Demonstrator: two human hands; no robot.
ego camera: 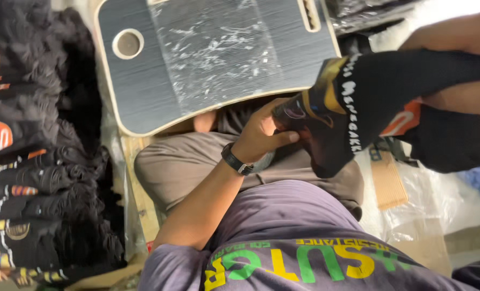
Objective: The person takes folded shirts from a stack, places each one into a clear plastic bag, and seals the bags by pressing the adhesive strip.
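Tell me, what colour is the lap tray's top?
Dark grey with a pale edge, on the lap tray; the head view shows it.

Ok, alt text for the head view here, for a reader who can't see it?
Seen from above, a seated person stretches a black sock between both hands: the left hand, wearing a wristband, grips its toe end, the right hand its cuff. A grey lap desk lies ahead, and stacked black socks sit to the left.
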